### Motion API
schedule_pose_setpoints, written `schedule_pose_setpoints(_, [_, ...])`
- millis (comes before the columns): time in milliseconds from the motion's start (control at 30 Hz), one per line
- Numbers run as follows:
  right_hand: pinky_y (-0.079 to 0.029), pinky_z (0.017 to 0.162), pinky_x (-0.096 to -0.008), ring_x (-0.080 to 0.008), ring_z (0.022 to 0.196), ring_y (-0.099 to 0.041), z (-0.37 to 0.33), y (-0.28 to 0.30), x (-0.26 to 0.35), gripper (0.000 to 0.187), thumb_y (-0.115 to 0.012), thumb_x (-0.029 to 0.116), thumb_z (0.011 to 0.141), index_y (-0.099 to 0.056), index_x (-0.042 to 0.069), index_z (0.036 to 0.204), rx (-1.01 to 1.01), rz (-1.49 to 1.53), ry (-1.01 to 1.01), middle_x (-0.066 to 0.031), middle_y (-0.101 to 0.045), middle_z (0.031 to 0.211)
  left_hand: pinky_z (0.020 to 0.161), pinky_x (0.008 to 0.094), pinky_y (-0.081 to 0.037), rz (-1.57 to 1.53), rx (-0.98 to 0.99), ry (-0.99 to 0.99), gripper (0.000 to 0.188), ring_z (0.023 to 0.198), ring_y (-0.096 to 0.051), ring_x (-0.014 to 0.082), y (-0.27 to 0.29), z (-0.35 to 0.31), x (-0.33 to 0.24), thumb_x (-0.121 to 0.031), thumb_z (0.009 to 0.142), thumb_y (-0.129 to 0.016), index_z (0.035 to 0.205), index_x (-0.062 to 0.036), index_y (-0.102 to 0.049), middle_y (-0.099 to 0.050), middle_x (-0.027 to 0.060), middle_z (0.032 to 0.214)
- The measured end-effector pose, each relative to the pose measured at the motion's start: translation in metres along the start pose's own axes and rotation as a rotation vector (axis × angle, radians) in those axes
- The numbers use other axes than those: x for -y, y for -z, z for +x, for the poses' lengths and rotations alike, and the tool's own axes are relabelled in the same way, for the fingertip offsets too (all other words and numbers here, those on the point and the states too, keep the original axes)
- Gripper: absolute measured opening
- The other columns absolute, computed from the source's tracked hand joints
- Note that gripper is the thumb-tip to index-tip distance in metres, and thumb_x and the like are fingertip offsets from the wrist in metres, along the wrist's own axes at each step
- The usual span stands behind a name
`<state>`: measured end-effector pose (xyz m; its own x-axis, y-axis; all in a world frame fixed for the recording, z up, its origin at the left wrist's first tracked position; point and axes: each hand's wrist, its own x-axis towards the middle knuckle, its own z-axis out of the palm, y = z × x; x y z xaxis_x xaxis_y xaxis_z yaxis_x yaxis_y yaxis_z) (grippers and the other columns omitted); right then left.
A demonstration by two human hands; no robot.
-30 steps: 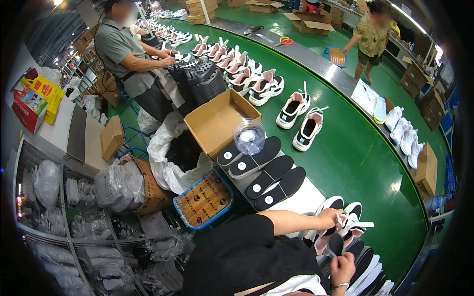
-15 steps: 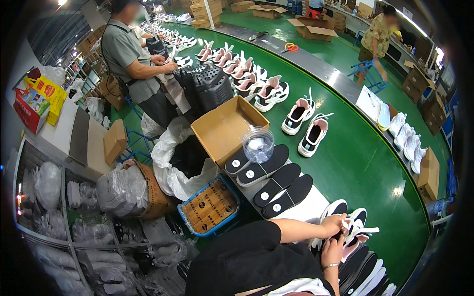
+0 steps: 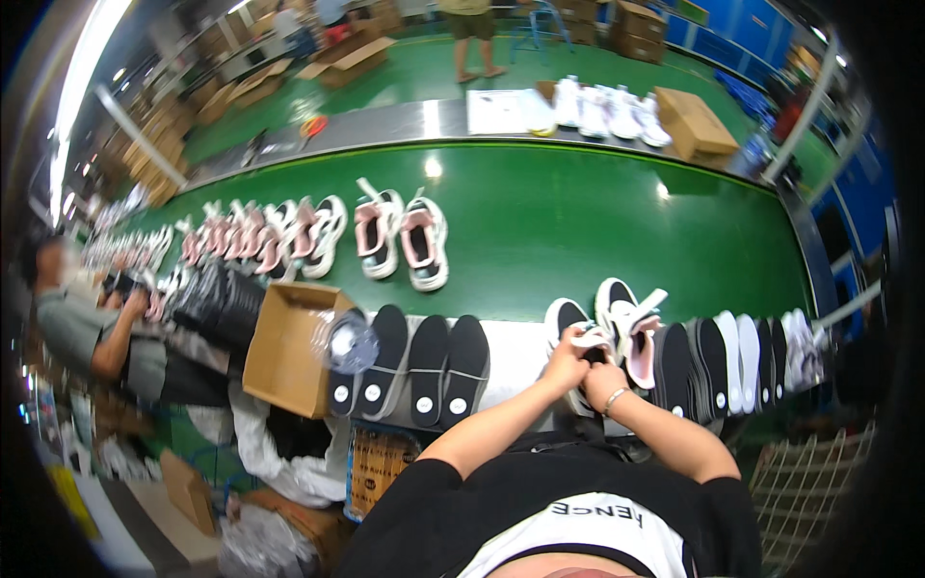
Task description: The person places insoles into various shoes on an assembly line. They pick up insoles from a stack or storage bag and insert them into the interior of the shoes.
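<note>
Close in front of me, a black-and-white sneaker [image 3: 567,316] sits with its toe pointing away. My left hand [image 3: 565,368] is closed on the pale tongue and collar at its opening. My right hand [image 3: 604,382], with a bracelet at the wrist, has its fingers bent together at the same opening; the fingertips are partly hidden inside. Just right of it stands a matching sneaker [image 3: 617,301] with pink lining and a raised white strap. Black insoles [image 3: 467,361], banded in pairs, lie to my left. More black insoles [image 3: 672,366] stand in a row by my right hand.
A cardboard box [image 3: 279,337] and a clear plastic tub [image 3: 352,347] are left of the insoles. Several pink-lined sneakers [image 3: 421,241] line the green table [image 3: 540,222]. White shoes [image 3: 617,114] rest on the far ledge. A co-worker [image 3: 87,332] stands at the left.
My view has swung round, so the table now runs across in front of me. Both hands stay at the sneaker's opening, the left still gripping its tongue area.
</note>
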<state>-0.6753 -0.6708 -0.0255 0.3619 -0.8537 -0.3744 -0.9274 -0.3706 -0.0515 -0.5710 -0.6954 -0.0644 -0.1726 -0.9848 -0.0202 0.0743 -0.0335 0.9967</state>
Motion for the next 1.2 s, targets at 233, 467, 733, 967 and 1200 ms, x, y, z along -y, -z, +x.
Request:
schedule_pose_setpoints(233, [-0.045,0.073,-0.0348,-0.026,0.081,-0.059,0.015,-0.002,-0.004,0.021,-0.05,0.018,0.072,-0.06,0.006,0.086,0.159,0.177,-0.058,-0.0127,-0.061,0.087,0.081,0.0324,-0.04,0.235,-0.028,0.024,0.046,0.096,-0.051,0.0312,0.002,-0.007,-0.004,0.004,0.062,-0.048,0.106,-0.0002,-0.038,-0.052,0.0192,0.101])
schedule_pose_setpoints(467, [-0.027,0.095,-0.029,-0.0158,0.119,-0.031,0.064,-0.012,-0.004,0.048,-0.055,0.026,0.072,-0.044,0.016,0.118,0.991,-0.327,0.065,-0.0029,-0.035,0.129,0.08,0.0339,-0.04,0.297,0.009,-0.071,0.046,0.095,-0.051,0.0337,0.004,-0.008,-0.006,0.0,0.061,-0.05,0.106,0.0009,-0.04,-0.052,0.0212,0.1])
schedule_pose_setpoints(733, [-0.019,0.099,-0.0341,-0.0201,0.124,-0.024,0.013,0.038,0.015,0.062,-0.059,0.02,0.068,-0.035,0.015,0.125,0.514,-0.325,0.086,-0.0035,-0.029,0.133,0.079,0.0359,-0.04,0.343,0.017,-0.073,0.044,0.091,-0.051,0.036,0.008,-0.017,-0.02,0.0,0.062,-0.046,0.105,0.0031,-0.042,-0.053,0.0229,0.096])
schedule_pose_setpoints(967, [-0.043,0.076,-0.0371,-0.0266,0.084,-0.058,-0.007,0.04,0.02,0.03,-0.052,0.016,0.063,-0.061,0.001,0.087,0.452,0.043,0.103,-0.0174,-0.06,0.09,0.059,0.0339,-0.044,0.412,-0.048,-0.052,0.031,0.063,-0.056,0.0255,0.014,-0.01,0.016,-0.004,0.066,-0.046,0.096,0.003,-0.05,-0.056,0.0171,0.069])
schedule_pose_setpoints(1200, [-0.03,0.084,-0.0473,-0.0241,0.092,-0.056,-0.018,0.015,0.009,0.028,-0.051,0.012,0.068,-0.06,0.004,0.093,0.52,0.218,-0.083,-0.0122,-0.06,0.096,0.069,0.0272,-0.043,0.266,0.039,0.11,0.037,0.077,-0.055,0.0196,0.008,-0.007,-0.025,-0.001,0.071,-0.048,0.107,0.0013,-0.043,-0.057,0.0127,0.084])
